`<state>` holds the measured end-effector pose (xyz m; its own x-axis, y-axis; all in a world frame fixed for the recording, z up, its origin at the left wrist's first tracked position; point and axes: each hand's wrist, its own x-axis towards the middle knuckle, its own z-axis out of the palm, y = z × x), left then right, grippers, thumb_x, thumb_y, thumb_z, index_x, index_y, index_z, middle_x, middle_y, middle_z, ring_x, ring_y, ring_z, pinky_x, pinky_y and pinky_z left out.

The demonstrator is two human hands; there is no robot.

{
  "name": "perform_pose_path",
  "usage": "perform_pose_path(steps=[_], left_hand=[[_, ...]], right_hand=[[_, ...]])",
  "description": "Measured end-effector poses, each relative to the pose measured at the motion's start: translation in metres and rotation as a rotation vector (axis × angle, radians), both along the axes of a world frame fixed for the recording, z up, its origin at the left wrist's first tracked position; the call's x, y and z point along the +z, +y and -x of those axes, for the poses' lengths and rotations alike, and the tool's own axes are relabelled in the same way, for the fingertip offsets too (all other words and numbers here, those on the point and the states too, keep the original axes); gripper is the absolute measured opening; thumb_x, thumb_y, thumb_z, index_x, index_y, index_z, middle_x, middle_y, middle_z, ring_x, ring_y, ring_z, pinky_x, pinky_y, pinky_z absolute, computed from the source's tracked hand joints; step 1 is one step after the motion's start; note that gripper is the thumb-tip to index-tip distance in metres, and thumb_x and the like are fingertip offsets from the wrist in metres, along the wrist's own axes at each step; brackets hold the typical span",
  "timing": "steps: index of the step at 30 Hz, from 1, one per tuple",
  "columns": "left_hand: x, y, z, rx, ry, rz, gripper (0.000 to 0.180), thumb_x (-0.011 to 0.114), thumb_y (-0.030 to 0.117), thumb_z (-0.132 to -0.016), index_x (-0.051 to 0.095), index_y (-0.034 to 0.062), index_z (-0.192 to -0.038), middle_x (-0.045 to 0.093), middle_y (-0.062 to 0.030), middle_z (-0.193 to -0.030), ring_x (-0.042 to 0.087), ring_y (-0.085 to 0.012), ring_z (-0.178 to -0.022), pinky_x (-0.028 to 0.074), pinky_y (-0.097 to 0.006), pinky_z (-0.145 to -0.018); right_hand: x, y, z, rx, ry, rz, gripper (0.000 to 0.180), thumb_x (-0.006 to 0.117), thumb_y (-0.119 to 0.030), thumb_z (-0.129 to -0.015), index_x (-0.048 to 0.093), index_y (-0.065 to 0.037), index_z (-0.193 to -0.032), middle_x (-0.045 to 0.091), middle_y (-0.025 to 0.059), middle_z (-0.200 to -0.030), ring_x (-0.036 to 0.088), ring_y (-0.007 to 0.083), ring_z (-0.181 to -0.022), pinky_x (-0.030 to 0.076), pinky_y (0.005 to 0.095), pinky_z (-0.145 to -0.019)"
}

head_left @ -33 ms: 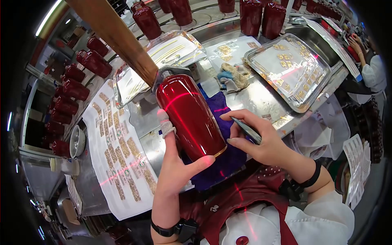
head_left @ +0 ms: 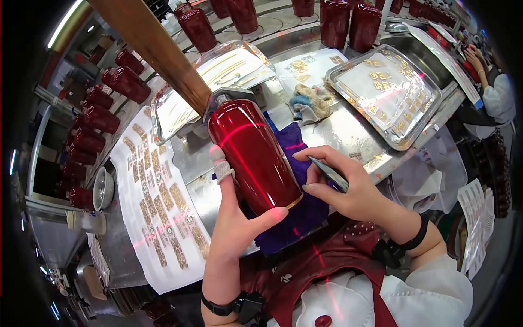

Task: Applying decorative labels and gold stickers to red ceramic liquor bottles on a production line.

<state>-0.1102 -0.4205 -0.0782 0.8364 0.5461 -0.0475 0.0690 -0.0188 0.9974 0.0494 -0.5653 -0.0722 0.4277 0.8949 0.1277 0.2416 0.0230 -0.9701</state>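
A glossy dark red bottle (head_left: 253, 155) lies tilted, its neck end away from me at a dark holder (head_left: 210, 103) by a wooden post. My left hand (head_left: 231, 218) is closed on the bottle's near end, thumb at the gold-edged base and the cloth-wrapped index finger along the left side. My right hand (head_left: 348, 182) pinches slim dark grey tweezers (head_left: 331, 175) just right of the bottle, apart from it. A purple cloth (head_left: 297, 231) lies under the bottle. Red light lines cross the bottle.
At left lies a white sheet (head_left: 128, 204) of gold decals. A tray (head_left: 403, 143) with gold pieces stands at right, with crumpled gloves (head_left: 310, 103) nearer the middle. Behind is another tray (head_left: 155, 133) with gold strips. Red bottles (head_left: 197, 30) line the back and left. A co-worker (head_left: 498, 95) is far right.
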Motion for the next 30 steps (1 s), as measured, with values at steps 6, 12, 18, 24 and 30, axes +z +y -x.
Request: perform_pose_path(steps=[6, 12, 18, 24, 30], left_hand=[[0.007, 0.0, -0.004, 0.018, -0.002, 0.045, 0.11, 0.084, 0.022, -0.063, 0.011, -0.0019, -0.142, 0.041, -0.0185, -0.132, 0.043, -0.026, -0.121, 0.033, -0.038, -0.103], [0.001, 0.003, 0.0, 0.034, -0.055, 0.048, 0.108, 0.084, 0.02, -0.064, 0.012, -0.0025, -0.141, 0.04, -0.0186, -0.132, 0.043, -0.0267, -0.121, 0.033, -0.038, -0.104], [0.008, -0.003, -0.008, 0.018, 0.032, 0.012, 0.112, 0.083, 0.02, -0.065, 0.006, -0.0019, -0.142, 0.038, -0.0185, -0.133, 0.041, -0.0275, -0.123, 0.034, -0.038, -0.104], [0.001, 0.007, -0.002, -0.004, -0.131, 0.145, 0.109, 0.082, 0.018, -0.067, 0.005, 0.0002, -0.143, 0.038, -0.0179, -0.133, 0.043, -0.0275, -0.122, 0.035, -0.038, -0.103], [0.005, 0.0, -0.008, -0.009, -0.026, 0.051, 0.11, 0.082, 0.02, -0.066, 0.005, 0.0006, -0.143, 0.04, -0.0181, -0.132, 0.043, -0.0267, -0.121, 0.036, -0.038, -0.102]], right_hand=[[0.001, 0.0, -0.001, -0.011, 0.009, -0.021, 0.041, 0.062, 0.001, -0.08, 0.052, -0.004, -0.12, 0.053, 0.0004, -0.078, 0.048, 0.0072, -0.073, 0.042, 0.0238, -0.069], [-0.002, -0.002, -0.004, -0.015, -0.021, -0.042, 0.043, 0.063, 0.001, -0.08, 0.052, -0.004, -0.121, 0.053, 0.0001, -0.077, 0.048, 0.0071, -0.072, 0.041, 0.0232, -0.068], [-0.002, 0.001, -0.004, -0.01, 0.001, -0.057, 0.045, 0.064, 0.001, -0.079, 0.051, -0.004, -0.122, 0.054, 0.0004, -0.079, 0.049, 0.007, -0.072, 0.042, 0.0232, -0.068], [0.002, -0.004, -0.007, -0.023, 0.037, 0.085, 0.055, 0.07, -0.004, -0.076, 0.048, -0.005, -0.126, 0.056, 0.0023, -0.088, 0.05, 0.0068, -0.073, 0.043, 0.0221, -0.068], [0.004, 0.0, -0.005, 0.023, 0.173, 0.165, 0.065, 0.073, -0.007, -0.075, 0.042, -0.007, -0.132, 0.052, 0.0057, -0.105, 0.051, 0.0063, -0.074, 0.044, 0.022, -0.07]])
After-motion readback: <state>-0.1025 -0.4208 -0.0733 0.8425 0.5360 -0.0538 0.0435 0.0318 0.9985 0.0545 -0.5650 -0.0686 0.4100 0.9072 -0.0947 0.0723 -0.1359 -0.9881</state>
